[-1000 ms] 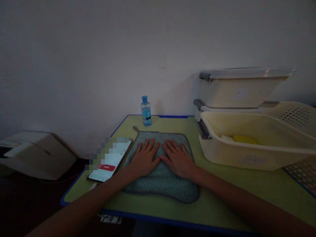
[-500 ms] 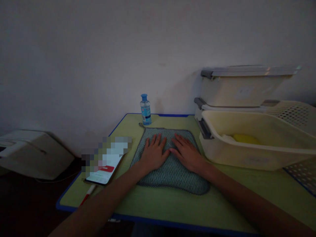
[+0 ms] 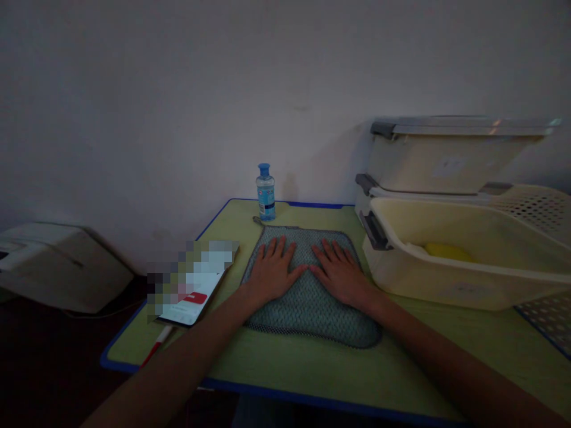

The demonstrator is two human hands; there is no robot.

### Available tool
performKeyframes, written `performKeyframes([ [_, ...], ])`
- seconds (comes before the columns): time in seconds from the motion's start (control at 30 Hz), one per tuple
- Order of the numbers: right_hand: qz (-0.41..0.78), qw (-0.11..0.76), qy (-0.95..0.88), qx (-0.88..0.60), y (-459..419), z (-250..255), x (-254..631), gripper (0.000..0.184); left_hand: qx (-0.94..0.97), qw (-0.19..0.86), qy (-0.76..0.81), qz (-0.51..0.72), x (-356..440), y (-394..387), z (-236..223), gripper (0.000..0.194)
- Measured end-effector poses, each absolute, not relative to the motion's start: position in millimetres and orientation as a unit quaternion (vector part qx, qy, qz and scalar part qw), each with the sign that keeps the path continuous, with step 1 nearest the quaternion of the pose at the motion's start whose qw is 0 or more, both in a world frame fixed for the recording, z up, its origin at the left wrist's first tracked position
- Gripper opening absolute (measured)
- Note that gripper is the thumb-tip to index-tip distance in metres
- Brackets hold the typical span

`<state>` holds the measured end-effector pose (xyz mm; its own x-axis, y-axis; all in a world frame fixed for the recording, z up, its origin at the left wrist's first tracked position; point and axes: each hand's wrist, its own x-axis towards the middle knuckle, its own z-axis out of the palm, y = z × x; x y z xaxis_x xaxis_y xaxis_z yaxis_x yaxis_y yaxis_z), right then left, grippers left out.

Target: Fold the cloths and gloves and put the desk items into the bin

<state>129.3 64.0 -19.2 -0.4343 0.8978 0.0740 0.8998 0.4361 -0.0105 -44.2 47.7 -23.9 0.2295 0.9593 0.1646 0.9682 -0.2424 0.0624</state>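
A grey-green woven cloth [image 3: 312, 321] with a dark stitched edge and a small loop at its far left corner lies spread on the green table [image 3: 285, 368]. My left hand [image 3: 273, 273] rests flat on its left half, fingers spread. On the right half, my right hand [image 3: 341, 273] also lies palm down with its fingers apart. The two thumbs point toward each other and nearly meet at the middle. Neither hand grips anything. Just beyond the cloth's far left corner stands a clear bottle [image 3: 266, 196] with a blue cap and label.
A lit phone [image 3: 196, 297], partly blurred out, lies left of the cloth with a red and white cable [image 3: 158, 345]. At right, an open cream bin [image 3: 437, 285] holds something yellow [image 3: 446, 251]; a lidded box [image 3: 446, 160] is stacked behind. A white case [image 3: 66, 267] sits far left.
Both hands stay flat on the cloth; the fingers have shifted slightly outward, with a wider gap between the hands. The whole view has moved a little.
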Motion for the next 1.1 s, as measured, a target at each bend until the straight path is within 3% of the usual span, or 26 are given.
performKeyframes([
  [0.33, -0.057, 0.067, -0.846, -0.526, 61.2, -10.1, 129.8, 0.055, -0.760, 0.067, -0.634, -0.126, -53.2, 58.1, -17.7, 0.064],
  [0.67, -0.013, 0.034, -0.833, -0.552, 75.5, -17.5, 134.6, 0.065, -0.763, 0.053, -0.637, -0.089, -58.3, 67.5, -29.4, 0.065],
  [0.9, -0.025, 0.070, -0.865, -0.496, 66.3, -11.3, 132.1, 0.055, -0.807, 0.056, -0.578, -0.108, -47.0, 58.1, -18.5, 0.049],
  [1.1, -0.011, 0.052, -0.885, -0.463, 63.1, -14.3, 128.7, 0.050, -0.820, 0.039, -0.564, -0.082, -40.7, 55.2, -22.5, 0.048],
])
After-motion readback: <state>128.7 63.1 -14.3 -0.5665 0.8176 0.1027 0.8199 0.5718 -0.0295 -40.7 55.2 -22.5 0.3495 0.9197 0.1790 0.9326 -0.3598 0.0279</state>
